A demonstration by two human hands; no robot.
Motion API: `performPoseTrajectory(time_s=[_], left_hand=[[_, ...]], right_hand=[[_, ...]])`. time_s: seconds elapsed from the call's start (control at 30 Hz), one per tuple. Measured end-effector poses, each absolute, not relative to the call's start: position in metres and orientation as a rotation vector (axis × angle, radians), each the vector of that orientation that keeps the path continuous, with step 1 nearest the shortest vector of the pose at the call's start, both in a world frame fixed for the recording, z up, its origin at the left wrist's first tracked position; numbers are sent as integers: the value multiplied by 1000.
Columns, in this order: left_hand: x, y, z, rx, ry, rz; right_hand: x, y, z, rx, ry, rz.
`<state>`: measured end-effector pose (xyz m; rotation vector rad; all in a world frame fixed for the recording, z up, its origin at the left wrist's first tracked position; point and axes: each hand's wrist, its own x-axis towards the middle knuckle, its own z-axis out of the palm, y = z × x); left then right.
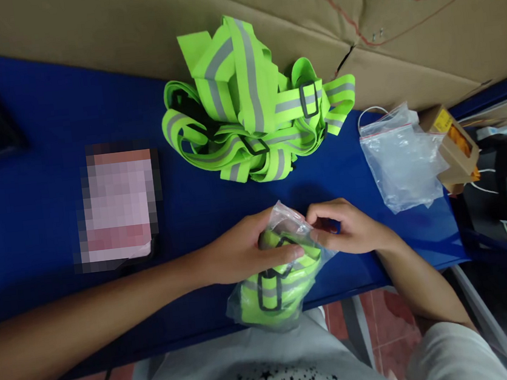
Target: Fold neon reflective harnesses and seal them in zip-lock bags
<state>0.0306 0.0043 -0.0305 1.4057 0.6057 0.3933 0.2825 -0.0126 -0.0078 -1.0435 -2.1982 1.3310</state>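
- Bearing printed stars, the shirt nearest the camera shows no readable lettering.
- Bag: transparent, located in front of the shirt, at the near edge of the table. Its long axis slants from lower left to upper right, with the mouth at the far end. A strap with black buckles lies folded inside. No writing is legible.
- Left hand: clamped on the bag from the left, thumb across the top face, fingers mostly hidden.
- Right hand: thumb and forefinger pinch the bag's upper right edge. This hand is nearer the red line at the mouth; the strap lies below and left of its grip.
- Phone-like item: left of the hands, pixelated; text unreadable.
- Spare bags: right, beyond the right hand; red line along the top, no readable print.
- Box: beside the spare bags; yellow label, lettering too small to read.
- Pile: green straps with grey stripes, beyond the hands; no visible brand.
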Motion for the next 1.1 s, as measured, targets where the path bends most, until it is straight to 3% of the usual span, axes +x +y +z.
performPoseTrajectory(time_s=[0.7, 1.1], left_hand=[[29, -3, -29, 1514, 644, 211], [30, -4, -29, 1568, 524, 282]], right_hand=[[265, -20, -12, -1001, -2083, 1315], [256, -24, -18, -1029, -2087, 1235]])
